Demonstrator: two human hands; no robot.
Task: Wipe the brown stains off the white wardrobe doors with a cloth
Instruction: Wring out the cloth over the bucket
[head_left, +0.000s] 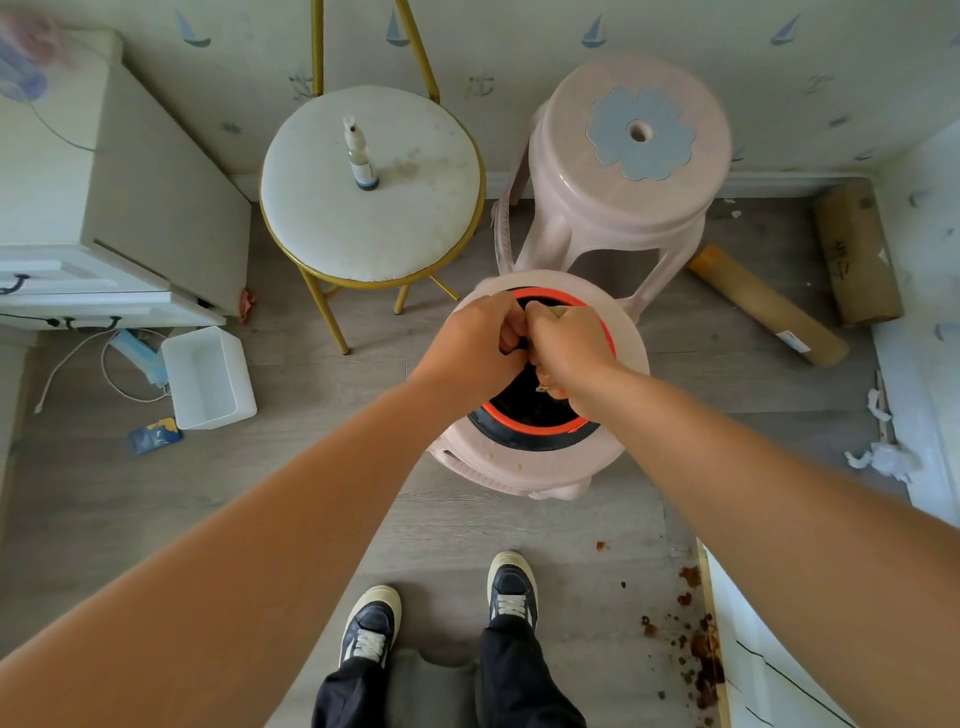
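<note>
Both my hands meet over a black basin with an orange rim (540, 428) that sits on a pink plastic stool (524, 467). My left hand (480, 340) and my right hand (569, 345) are curled tight around a small brownish cloth (545, 384), of which only a scrap shows below my right fist. The white wardrobe door (779, 670) stands at the lower right, its bottom edge smeared brown. Brown stains (698, 649) speckle the floor beside it.
A round white stool with gold legs (415, 218) holds a spray bottle (360, 156). A second pink stool (634, 171) stands by the wall. Left are a white cabinet (78, 208), a white plastic box (208, 376) and a cable. Cardboard rolls (769, 306) and paper scraps lie right.
</note>
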